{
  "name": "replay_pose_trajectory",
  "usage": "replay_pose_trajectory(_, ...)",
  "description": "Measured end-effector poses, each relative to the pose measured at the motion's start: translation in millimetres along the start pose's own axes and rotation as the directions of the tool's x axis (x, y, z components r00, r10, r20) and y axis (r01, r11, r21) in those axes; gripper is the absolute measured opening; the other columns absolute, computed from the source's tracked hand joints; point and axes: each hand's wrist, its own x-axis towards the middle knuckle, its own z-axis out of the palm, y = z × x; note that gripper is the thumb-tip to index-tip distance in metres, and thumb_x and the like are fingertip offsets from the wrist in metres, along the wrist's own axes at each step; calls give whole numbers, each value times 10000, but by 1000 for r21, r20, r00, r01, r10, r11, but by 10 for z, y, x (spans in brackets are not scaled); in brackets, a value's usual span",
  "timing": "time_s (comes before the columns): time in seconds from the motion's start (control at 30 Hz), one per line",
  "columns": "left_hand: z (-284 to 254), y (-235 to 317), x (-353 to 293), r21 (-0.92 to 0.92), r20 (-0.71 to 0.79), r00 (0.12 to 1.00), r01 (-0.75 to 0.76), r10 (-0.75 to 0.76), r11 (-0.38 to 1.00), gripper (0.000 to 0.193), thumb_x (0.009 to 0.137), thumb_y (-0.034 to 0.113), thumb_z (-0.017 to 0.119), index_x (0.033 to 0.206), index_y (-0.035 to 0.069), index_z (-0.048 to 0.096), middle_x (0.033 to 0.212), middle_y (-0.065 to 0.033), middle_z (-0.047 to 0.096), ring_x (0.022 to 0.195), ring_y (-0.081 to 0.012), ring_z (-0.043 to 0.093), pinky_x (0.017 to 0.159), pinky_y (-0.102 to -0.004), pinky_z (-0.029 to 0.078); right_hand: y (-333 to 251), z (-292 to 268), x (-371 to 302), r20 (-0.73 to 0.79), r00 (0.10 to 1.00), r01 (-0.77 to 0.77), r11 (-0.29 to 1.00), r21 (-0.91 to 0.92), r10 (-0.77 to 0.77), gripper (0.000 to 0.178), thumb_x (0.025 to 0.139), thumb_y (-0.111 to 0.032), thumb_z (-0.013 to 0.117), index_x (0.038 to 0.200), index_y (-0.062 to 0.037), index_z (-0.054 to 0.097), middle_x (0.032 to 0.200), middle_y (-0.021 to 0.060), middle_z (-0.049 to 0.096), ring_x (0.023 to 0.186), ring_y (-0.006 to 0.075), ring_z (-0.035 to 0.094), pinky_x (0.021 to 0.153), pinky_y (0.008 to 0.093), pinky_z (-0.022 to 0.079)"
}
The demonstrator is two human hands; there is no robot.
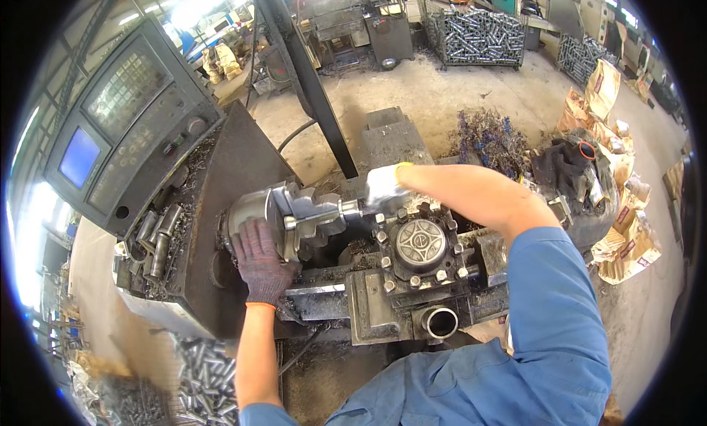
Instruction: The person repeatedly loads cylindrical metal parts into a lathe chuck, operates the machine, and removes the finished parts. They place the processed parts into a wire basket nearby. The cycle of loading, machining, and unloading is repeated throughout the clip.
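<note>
My left hand [259,258], in a dark reddish-grey knit glove with an orange cuff, lies flat against the lathe chuck [249,209], fingers stretched over its rim. Stepped jaws [305,212] on the chuck's face close around a short shiny metal cylinder [350,209] that sticks out to the right. By that cylinder's free end is my right hand [384,186], in a white glove with a yellow cuff. Motion smears its fingers, and I cannot make out whether it holds anything. Just below it sits the bolted tool turret [420,243], with a round starred cap.
A control panel [132,124] with a lit blue screen stands at left, with metal cylinders [163,242] on the ledge below. Finished-looking metal pieces [206,378] fill a bin at lower left. Tangled shavings [490,139] lie behind the turret; paper sacks [632,234] stand at right.
</note>
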Motion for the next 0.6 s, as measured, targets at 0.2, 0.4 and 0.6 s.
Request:
replay_pose_trajectory(0.2,58,-152,585,-121,-262,959,-141,105,983,986,815,545,793,1556,-3,442,1569,-262,489,1500,-452,413,1268,-625,261,1108,-547,-637,-62,927,-329,882,336,370,351,995,-404,648,941,-80,771,794,50,732,632,171,625,636,323,559)
replay_pose_trajectory(0.4,82,-291,886,-152,-110,989,-119,103,981,796,898,411,726,1548,23,480,1569,-189,530,1472,-417,457,1277,-585,276,165,-26,-52,101,995,-38,986,164,21,704,892,-658,749,1126,4,801,1138,211,773,1036,292,712,867,413,603)
replay_pose_trajectory(0.6,81,-318,928,-146,-114,989,-111,95,983,733,915,374,712,1548,67,506,1563,-188,551,1470,-415,477,1282,-560,291,771,-608,-278,180,957,-148,916,-373,228,405,895,-434,678,1032,-88,839,978,150,805,825,292,744,767,464,585)
